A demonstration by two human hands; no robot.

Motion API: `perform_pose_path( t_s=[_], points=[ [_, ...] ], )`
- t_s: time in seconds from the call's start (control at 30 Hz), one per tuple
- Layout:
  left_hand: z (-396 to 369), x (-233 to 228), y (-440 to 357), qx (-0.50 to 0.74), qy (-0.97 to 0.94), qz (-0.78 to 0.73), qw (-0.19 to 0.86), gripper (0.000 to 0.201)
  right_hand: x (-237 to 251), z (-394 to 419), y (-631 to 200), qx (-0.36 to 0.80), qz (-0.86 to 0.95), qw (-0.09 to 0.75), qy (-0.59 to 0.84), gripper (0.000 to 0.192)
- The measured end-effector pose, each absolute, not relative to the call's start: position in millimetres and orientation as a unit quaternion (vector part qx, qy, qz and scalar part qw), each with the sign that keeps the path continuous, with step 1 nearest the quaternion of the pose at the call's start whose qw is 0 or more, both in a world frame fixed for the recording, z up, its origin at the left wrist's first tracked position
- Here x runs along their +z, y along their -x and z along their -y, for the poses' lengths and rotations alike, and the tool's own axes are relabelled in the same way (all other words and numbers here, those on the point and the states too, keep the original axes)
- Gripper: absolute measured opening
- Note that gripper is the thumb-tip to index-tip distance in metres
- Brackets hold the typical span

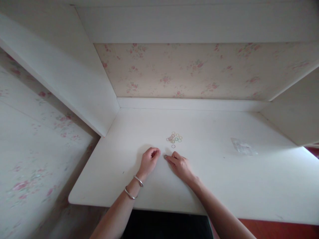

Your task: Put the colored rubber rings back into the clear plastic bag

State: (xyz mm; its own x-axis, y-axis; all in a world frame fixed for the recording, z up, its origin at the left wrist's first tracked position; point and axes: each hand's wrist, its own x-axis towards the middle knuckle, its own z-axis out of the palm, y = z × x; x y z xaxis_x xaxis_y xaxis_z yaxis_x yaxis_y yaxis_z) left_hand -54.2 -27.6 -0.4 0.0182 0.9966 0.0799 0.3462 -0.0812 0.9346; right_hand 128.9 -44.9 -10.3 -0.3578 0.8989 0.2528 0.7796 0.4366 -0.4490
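Observation:
A small heap of thin coloured rubber bands (174, 138) lies on the white desk top (214, 179), just beyond both hands. My left hand (149, 161) rests on the desk with its fingers curled in; whether anything is inside them is hidden. Two metal bangles (134, 187) sit on that wrist. My right hand (179, 165) lies flat beside it, its fingertips pinching or touching one small band (165, 156) on the desk. Both hands are a short way in front of the heap.
A small clear plastic bag (243, 147) lies on the desk to the right. White side panels (82, 83) and a flowered back wall (189, 71) enclose the desk. The desk's front edge (139, 206) runs under my forearms.

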Motion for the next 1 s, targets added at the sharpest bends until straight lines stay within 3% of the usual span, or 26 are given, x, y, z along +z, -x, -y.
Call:
perform_pose_path(
  t_s=[0.17, 0.37, 0.77, 1.0],
  points=[
    [26, 1, 54, 0.403, -0.628, -0.553, 0.37, 0.023, -8, 49, -132, 0.181, 0.773, 0.314, 0.521, 0.03],
    [17, 11, 39, 0.315, -0.72, -0.526, 0.325, 0.019, -6, 53, -144, 0.235, 0.595, 0.449, 0.624, 0.033],
    [-21, 21, -9, 0.131, -0.818, -0.524, 0.199, 0.019, -9, 51, -150, 0.269, 0.598, 0.46, 0.599, 0.03],
    [-29, 10, -12, 0.173, -0.828, -0.486, 0.219, 0.016, -8, 50, -151, 0.264, 0.611, 0.453, 0.593, 0.031]
  ],
)
